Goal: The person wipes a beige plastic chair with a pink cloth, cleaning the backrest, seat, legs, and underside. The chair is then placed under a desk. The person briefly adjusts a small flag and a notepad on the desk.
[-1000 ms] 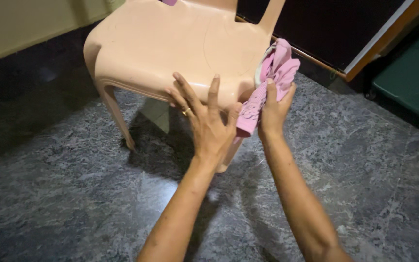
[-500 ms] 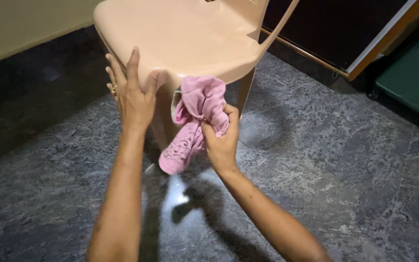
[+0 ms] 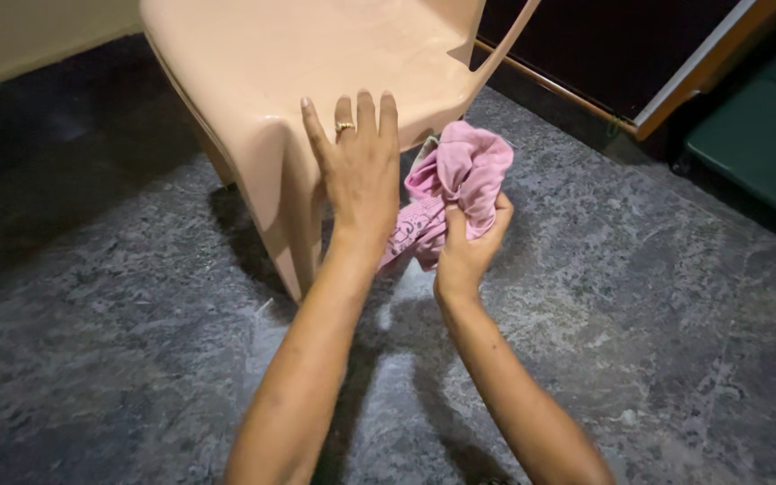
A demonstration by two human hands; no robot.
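Observation:
A peach plastic chair stands on the dark stone floor, its front corner toward me. My left hand, with a ring on one finger, lies flat with fingers spread against the chair's front edge beside the near leg. My right hand grips a bunched pink cloth and holds it below the seat's edge, just right of my left hand. Part of the cloth hangs down behind my left wrist.
The grey mottled stone floor spreads all around. A dark panel with a wooden and white frame stands behind the chair at upper right. A green surface lies at far right. A pale wall runs along the upper left.
My left hand has shifted from the chair's left corner to its front edge at the middle. My right hand has carried the pink cloth rightward and up under the seat edge.

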